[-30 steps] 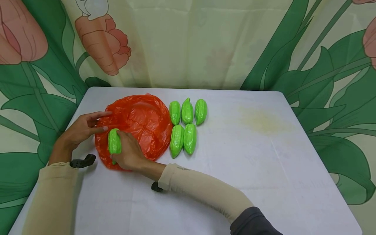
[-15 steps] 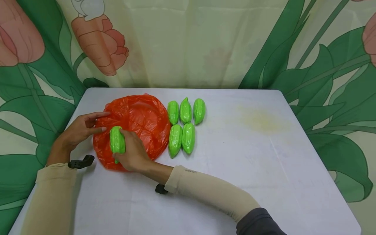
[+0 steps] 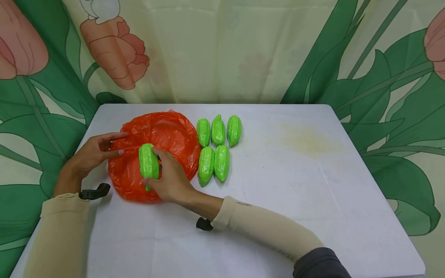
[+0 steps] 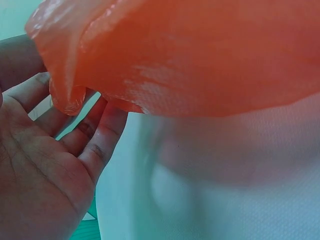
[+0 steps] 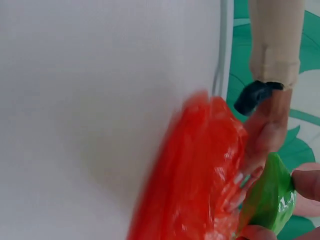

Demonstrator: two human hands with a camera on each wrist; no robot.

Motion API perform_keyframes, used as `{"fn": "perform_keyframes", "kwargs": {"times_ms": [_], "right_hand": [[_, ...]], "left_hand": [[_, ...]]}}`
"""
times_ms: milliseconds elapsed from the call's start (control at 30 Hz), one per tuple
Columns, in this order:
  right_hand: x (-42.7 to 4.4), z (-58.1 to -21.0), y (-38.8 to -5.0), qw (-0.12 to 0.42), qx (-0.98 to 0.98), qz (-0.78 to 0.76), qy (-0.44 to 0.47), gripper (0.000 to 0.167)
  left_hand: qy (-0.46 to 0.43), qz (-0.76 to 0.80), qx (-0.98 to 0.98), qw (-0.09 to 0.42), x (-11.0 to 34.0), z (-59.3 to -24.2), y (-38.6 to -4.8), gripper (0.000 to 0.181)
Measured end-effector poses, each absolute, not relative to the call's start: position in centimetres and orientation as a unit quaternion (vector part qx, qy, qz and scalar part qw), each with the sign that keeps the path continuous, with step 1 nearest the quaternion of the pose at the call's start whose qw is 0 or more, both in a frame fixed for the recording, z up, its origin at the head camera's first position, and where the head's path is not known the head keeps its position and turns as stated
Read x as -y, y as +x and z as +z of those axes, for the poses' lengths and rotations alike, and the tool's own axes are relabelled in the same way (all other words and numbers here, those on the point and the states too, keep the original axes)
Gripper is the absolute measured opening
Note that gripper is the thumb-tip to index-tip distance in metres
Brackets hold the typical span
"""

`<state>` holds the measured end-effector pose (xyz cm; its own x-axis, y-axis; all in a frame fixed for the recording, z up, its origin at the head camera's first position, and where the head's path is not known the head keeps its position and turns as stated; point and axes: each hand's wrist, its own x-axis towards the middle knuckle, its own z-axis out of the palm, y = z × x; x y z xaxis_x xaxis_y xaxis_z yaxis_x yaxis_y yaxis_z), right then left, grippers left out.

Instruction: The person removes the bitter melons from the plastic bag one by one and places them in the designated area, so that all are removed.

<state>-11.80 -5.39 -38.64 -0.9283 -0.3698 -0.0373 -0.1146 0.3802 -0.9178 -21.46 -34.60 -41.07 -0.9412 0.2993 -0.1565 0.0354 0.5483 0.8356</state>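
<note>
A green starfruit [image 3: 148, 161], glossy and ridged, is pinched between the thumb and fingers of my right hand [image 3: 172, 179], over the front part of a red plastic bag [image 3: 175, 144]. Seen from the right wrist, the starfruit [image 5: 272, 197] has a pointed end, and only fingertips show around it. My left hand [image 3: 88, 156] holds the bag's left edge. In the left wrist view the bag's edge [image 4: 175, 75] lies across the left hand's fingers [image 4: 107, 127], which partly pass behind it. The inside of the bag is not visible.
Several more green starfruits [image 3: 221, 162] lie in two rows just right of the bag. The white table [image 3: 295, 185] extends right, with a faint yellowish stain. A patterned curtain [image 3: 226, 50] hangs behind.
My right hand has moved a little right and away from the bag's left side, with the starfruit still in its fingers. The left hand stays at the bag's edge.
</note>
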Motion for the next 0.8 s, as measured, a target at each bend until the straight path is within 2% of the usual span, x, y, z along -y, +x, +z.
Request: {"fn": "perform_keyframes", "kwargs": {"times_ms": [800], "right_hand": [[-4.0,-35.8,-13.1,0.039,-0.796,-0.596,-0.094,0.085]], "left_hand": [[0.086,0.487,-0.857,0.142,34.4,-40.8,-21.5,0.061]]}}
